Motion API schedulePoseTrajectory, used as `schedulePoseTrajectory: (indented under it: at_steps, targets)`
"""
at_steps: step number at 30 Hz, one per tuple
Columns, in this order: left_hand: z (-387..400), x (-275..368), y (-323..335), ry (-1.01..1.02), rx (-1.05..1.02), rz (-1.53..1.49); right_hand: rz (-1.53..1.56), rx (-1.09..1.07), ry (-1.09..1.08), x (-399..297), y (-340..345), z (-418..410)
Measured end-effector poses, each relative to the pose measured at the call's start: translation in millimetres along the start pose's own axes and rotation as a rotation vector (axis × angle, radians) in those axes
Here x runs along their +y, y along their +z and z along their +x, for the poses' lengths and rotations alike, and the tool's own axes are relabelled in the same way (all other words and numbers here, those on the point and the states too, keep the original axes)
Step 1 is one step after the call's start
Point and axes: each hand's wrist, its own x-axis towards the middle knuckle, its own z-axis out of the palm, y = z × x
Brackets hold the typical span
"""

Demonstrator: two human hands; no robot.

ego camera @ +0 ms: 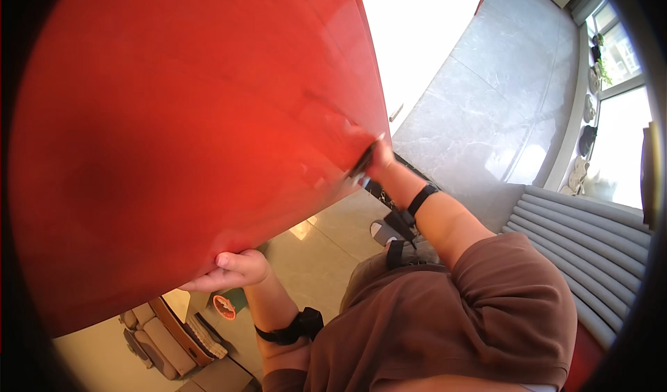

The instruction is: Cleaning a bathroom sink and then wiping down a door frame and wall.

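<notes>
A large, glossy red sheet or panel (172, 131) fills the left and upper part of the view. My left hand (242, 269) grips its near edge, with the thumb on top and the fingers along the rim. At the right-hand corner of the red surface, my right hand (382, 158) holds a dark tool (363, 162) with a shiny part. Blur hides what kind of tool it is. The tool lies against the red surface, close to its edge. Black bands circle both of my forearms.
A grey ribbed cushioned seat (583, 262) stands at my right. Beyond it, several small objects line the sill of a bright window (622, 137). Grey tiles (484, 100) cover the floor. At lower left are a brown sofa (164, 340) and an orange-rimmed container (224, 307).
</notes>
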Motion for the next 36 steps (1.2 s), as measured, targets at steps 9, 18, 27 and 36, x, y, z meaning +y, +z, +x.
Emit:
schedulePoseTrajectory:
  at_steps: [9,18,27,36]
  targets:
    - [4,12,0,-0.021,-0.033,0.005,0.033,0.190,-0.043,44,-25,27]
    - [6,4,-1,0.027,-0.088,0.022,0.334,0.074,0.366,107,-24,27]
    - [11,6,14,0.011,-0.061,-0.005,0.161,0.402,-0.309,-5,-59,89]
    - [5,12,25,-0.038,-0.055,-0.072,0.382,0.179,0.174,151,-94,85]
